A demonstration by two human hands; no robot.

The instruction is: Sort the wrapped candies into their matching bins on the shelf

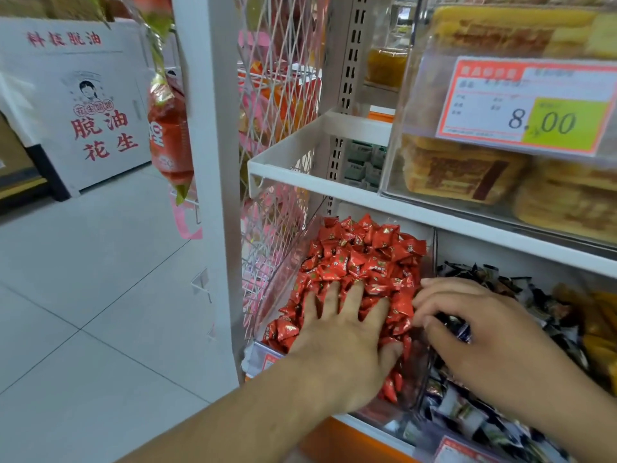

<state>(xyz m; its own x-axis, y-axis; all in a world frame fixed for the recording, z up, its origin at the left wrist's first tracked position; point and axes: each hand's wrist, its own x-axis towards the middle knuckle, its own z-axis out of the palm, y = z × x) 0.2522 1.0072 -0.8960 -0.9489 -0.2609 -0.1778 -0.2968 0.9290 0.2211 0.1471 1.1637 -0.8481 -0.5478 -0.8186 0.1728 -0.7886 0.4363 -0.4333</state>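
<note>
On the lower shelf, your left hand (347,332) lies flat with the fingers straight and spread, pressing on the heap of red foil-wrapped candies (364,259) that fills the clear plastic bin (283,285) at the left end. Your right hand (480,332) is just beside it, over the clear divider between this bin and the next one; its fingers are curled and they pinch a small dark blue wrapped candy (459,327). The fingertips of this hand touch the edge of the red heap. Under and behind your right hand is the neighbouring bin of black-and-white wrapped candies (467,419), and further right you see some orange-yellow wrapped sweets (601,332). On the white metal shelf (320,185) above stands a clear box of yellow packaged cakes (464,175) with an orange-and-green price tag (531,105) that reads 8.00. Left of the shelf upright, a white cardboard carton with red characters (96,105) stands on the grey tiled floor (100,279).
</note>
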